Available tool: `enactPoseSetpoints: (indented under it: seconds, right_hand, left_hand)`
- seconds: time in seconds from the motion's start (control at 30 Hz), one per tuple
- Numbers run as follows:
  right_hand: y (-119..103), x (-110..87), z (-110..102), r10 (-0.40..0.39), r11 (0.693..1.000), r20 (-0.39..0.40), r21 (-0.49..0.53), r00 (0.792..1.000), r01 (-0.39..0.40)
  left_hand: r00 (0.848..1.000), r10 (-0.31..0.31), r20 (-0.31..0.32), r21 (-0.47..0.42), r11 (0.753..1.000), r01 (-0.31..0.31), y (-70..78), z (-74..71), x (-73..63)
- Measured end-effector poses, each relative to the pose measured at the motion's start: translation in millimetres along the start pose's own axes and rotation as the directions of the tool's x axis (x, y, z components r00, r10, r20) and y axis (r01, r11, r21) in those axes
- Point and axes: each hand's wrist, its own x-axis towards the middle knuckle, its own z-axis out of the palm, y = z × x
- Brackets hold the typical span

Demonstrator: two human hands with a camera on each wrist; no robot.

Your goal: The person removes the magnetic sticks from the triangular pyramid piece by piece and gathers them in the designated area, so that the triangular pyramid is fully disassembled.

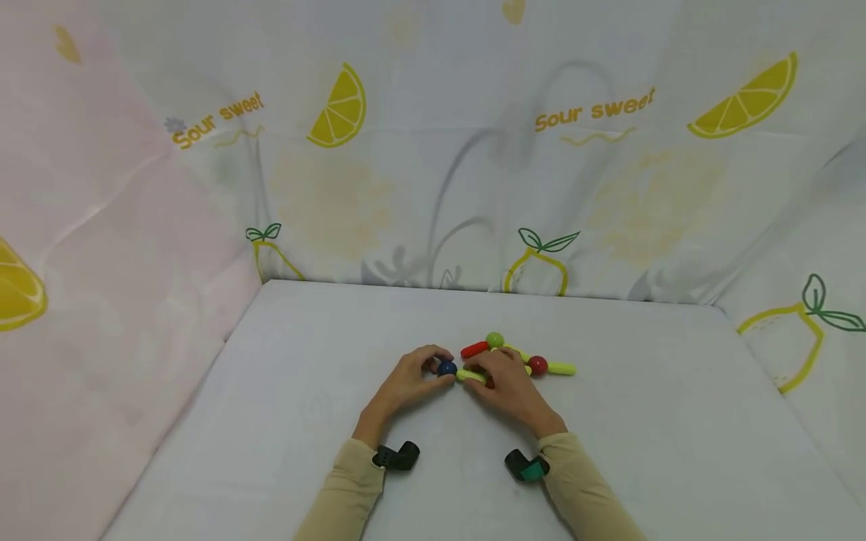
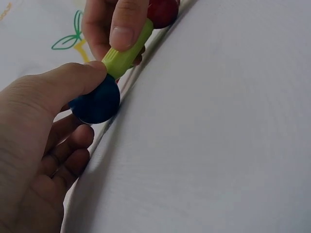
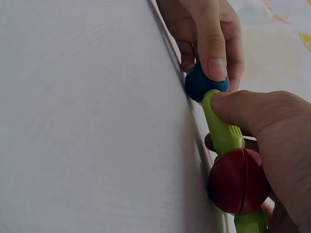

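My left hand [image 1: 409, 380] pinches a dark blue ball [image 1: 447, 368] between thumb and fingers. From the right, my right hand [image 1: 512, 385] grips a yellow-green toy rod [image 1: 471, 375], thumb on top. In the right wrist view the rod's far end meets the blue ball [image 3: 195, 87]; whether it is fully seated cannot be seen. A red ball [image 3: 238, 181] joins the rod's near end, and another yellow-green rod [image 3: 250, 222] extends beyond it. Behind and right of my right hand lie a green ball [image 1: 495, 340], a red rod [image 1: 474, 349] and a second red ball [image 1: 538, 365].
A yellow-green rod [image 1: 562, 369] sticks out rightward from the second red ball. Everything lies on a white table [image 1: 649, 428], with a lemon-print cloth [image 1: 419, 180] hanging behind it. Each wrist carries a small black camera, the left camera [image 1: 406, 456] and the right camera [image 1: 519, 466].
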Motion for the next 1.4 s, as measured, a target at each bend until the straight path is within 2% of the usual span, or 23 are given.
enactPoseSetpoints:
  seconds: [0.17,0.37,0.83,1.23,1.3,1.4]
  right_hand:
    - [0.7,-0.3,2.4,0.0,1.0,0.011,-0.03,1.0,0.001]
    - [0.4,0.5,3.6,-0.021,0.999,-0.002,-0.045,1.0,0.021]
    - [0.3,1.7,5.3,-0.043,0.998,-0.018,-0.047,0.999,0.042]
    - [0.6,0.2,6.7,-0.034,0.998,-0.007,-0.051,0.999,0.033]
    - [0.6,0.5,6.4,-0.037,0.998,-0.008,-0.049,0.999,0.037]
    - [0.0,0.7,5.8,-0.032,0.999,-0.003,-0.04,0.999,0.032]
  left_hand:
    - [0.999,0.046,-0.011,0.017,0.999,-0.046,-1.4,1.6,-3.8]
    - [0.997,0.071,-0.019,0.027,0.997,-0.071,-3.1,2.0,-4.7]
    - [0.998,0.067,-0.012,0.0,0.998,-0.067,-2.8,0.6,-6.0]
    - [0.999,0.023,0.028,-0.045,0.999,-0.022,-1.2,-3.8,-8.3]
    - [1.0,-0.001,0.024,-0.071,0.997,0.003,-1.5,-4.8,-8.6]
    - [0.998,-0.068,0.001,-0.118,0.991,0.068,-4.1,-6.6,-8.9]
